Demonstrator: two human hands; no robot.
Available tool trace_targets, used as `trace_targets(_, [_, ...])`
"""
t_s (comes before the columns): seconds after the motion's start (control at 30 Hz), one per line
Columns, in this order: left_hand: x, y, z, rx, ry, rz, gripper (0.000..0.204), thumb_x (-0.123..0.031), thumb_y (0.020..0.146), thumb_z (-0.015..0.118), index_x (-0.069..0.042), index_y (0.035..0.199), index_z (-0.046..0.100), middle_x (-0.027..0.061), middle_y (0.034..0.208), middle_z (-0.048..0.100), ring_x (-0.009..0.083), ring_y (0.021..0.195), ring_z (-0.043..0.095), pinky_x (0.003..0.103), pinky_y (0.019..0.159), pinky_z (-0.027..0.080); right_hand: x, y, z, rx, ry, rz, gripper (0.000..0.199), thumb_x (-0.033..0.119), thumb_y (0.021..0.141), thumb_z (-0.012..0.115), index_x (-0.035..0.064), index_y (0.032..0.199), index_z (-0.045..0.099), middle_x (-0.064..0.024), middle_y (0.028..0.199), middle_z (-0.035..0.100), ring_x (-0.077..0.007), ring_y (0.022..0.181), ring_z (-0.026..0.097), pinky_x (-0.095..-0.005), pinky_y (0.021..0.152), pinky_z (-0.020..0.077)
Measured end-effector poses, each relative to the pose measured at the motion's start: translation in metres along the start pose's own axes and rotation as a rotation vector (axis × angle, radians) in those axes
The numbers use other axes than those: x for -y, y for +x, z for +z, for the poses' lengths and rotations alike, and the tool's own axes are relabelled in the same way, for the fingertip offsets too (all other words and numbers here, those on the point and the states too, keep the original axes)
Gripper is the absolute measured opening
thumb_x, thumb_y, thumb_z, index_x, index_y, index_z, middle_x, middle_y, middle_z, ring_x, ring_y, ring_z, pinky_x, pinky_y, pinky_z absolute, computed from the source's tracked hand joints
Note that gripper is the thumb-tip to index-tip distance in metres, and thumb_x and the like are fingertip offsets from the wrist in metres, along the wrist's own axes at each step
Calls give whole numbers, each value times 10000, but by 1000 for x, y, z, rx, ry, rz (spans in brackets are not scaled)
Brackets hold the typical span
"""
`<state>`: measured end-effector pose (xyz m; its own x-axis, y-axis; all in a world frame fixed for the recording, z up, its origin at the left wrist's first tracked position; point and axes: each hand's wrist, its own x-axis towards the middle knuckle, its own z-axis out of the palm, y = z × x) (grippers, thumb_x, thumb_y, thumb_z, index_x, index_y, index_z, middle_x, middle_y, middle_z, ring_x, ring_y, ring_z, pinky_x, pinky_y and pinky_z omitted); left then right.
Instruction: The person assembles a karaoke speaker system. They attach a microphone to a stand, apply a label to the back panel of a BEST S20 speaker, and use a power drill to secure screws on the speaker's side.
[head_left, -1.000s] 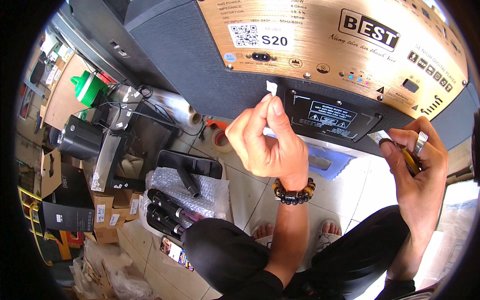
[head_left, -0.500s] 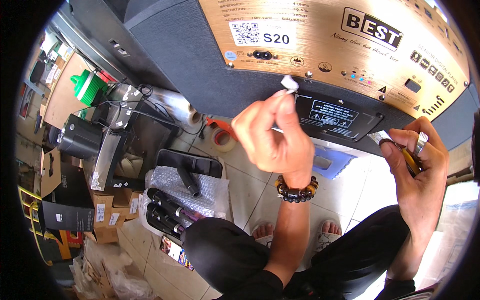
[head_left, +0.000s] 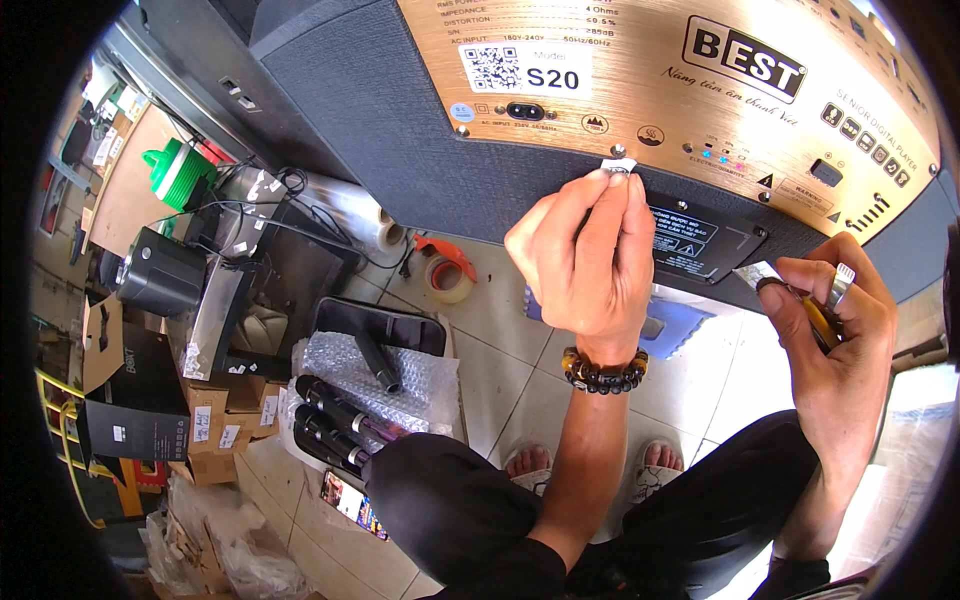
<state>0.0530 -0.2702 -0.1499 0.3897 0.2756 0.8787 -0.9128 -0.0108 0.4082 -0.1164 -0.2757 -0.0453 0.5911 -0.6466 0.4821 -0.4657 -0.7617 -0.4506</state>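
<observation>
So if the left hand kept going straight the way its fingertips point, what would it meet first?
Probably the gold panel of the speaker cabinet: the left hand pinches a small white sticker right at the panel's lower edge, seemingly already touching, though depth is unclear.

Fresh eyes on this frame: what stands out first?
The brushed gold metal control panel on the big grey speaker cabinet fills the top. At its lower edge, the left hand pinches a small white sticker against it. The right hand, at right, holds a yellow-handled tool.
</observation>
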Motion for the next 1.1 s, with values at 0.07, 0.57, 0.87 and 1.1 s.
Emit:
trace_targets(0.07, [0, -1, 0, 23, -5, -11, 159, 21, 728, 803, -15, 871, 743, 71, 950, 711, 199, 859, 602, 307, 733, 472, -1, 0, 2, -9, 18, 3, 88, 28, 855, 732, -28, 880, 668, -57, 860, 534, -102, 630, 568, -201, 513, 442])
trace_targets(0.57, [11, 4, -13, -134, -164, -97, 183, 93, 783, 739, -15, 847, 606, 147, 924, 732, 224, 802, 641, 304, 711, 546, 0, -5, -2, 6, 6, -1, 94, 42, 849, 741, -22, 878, 680, -58, 855, 538, -105, 648, 577, -217, 519, 452])
trace_targets(0.87, [-7, -9, 1, -38, -136, -82, 334, 95, 767, 780, -43, 783, 476, 173, 877, 729, 175, 772, 665, 260, 680, 559, 2, -7, -2, -4, 18, 6, 90, 24, 838, 746, -25, 881, 684, -64, 860, 545, -110, 656, 581, -209, 532, 460])
trace_targets(1.1, [-3, -4, -2, -139, -267, -189, 401, 108, 770, 772, -64, 769, 410, 146, 795, 703, 159, 715, 625, 283, 716, 538, 0, -9, -4, 13, -4, 8, 86, 18, 841, 741, -29, 879, 680, -64, 865, 542, -110, 647, 579, -207, 533, 457])
